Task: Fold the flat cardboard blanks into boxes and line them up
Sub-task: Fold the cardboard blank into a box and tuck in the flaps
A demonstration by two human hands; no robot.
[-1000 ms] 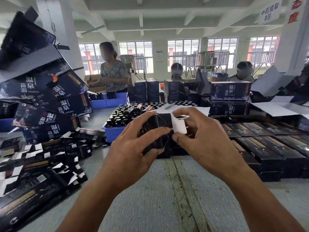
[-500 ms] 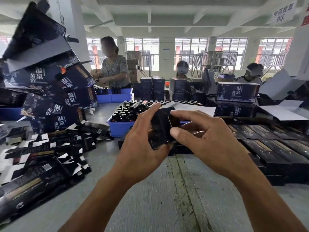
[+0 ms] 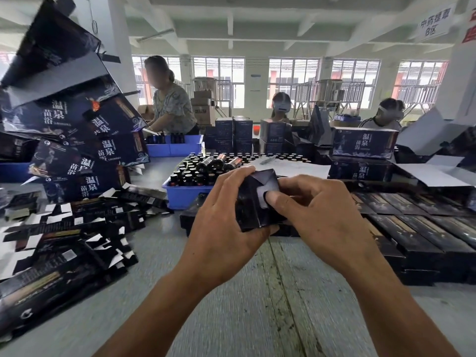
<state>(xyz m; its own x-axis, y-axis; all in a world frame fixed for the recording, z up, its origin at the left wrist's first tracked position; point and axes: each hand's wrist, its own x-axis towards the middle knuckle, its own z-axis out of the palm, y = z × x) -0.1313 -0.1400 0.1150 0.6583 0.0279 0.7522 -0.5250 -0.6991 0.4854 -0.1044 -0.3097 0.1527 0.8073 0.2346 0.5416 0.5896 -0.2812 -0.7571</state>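
So right now I've got the black box (image 3: 253, 202) up in both hands, above the grey table (image 3: 257, 305) and a bit in front of my chest. My left hand (image 3: 221, 228) is wrapped round its left side, fingers curled over the top edge and thumb hooked under the bottom corner. My right hand (image 3: 324, 215) comes in from the other side, fingers curled, with the thumb pressing flat on the little white-backed end flap (image 3: 262, 195), pushing it against the end of the box. The box is tilted, end face pointing back at me.

Off to my left is a messy heap of flat blanks (image 3: 64, 240), black with white undersides showing, and above that a leaning stack of the bigger printed cartons (image 3: 77, 140). On my right, finished long black boxes (image 3: 425, 233) lie side by side in a row on the table, touching each other. Straight ahead, just behind the box I'm holding, there's a blue bin (image 3: 185, 194) full of small dark bottles (image 3: 195, 171). Three people are working across the table, one standing on the left and two seated further right.
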